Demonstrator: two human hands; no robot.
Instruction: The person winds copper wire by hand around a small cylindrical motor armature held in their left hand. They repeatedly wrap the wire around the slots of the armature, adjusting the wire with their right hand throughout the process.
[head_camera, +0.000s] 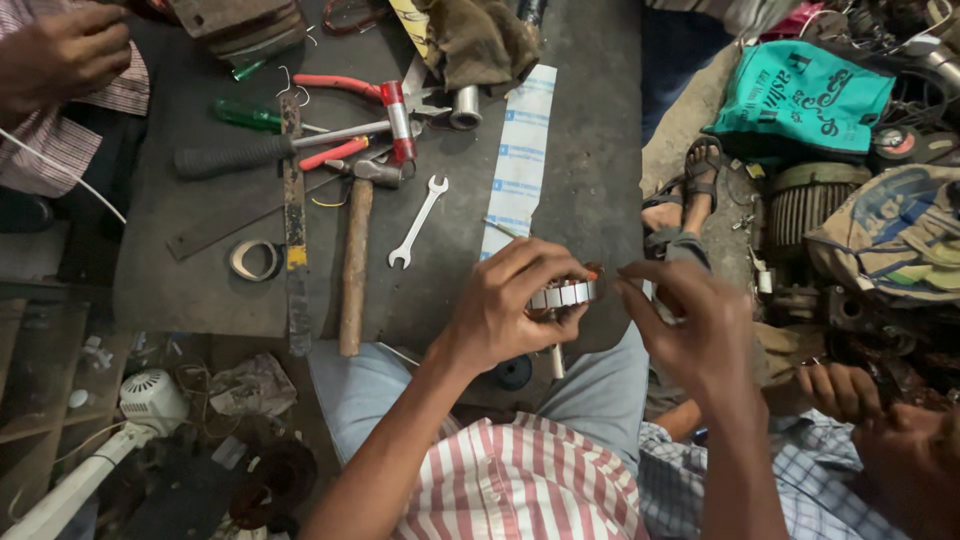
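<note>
While the left hand (510, 300) curls tight around a small ribbed silvery metal ring (563, 293), the right hand (680, 320) hovers just beside it, fingers half bent and pinched on nothing I can make out. Both hang over a dark, scuffed worktop (590, 170). Nearby lie a wooden-handled hammer (355, 250), a bright steel open-ended spanner (418, 222) and a long white paper strip (520, 155).

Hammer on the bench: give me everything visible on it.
The hammer lies flat on the dark bench top, left of both hands and held by neither. Its long brown handle looks wooden and worn and runs almost straight toward the person, its end reaching the bench's near edge. The dull grey metal head points away, close against the red-handled pliers. An open-ended spanner lies just to its right, a long rusty flat bar to its left.
</note>
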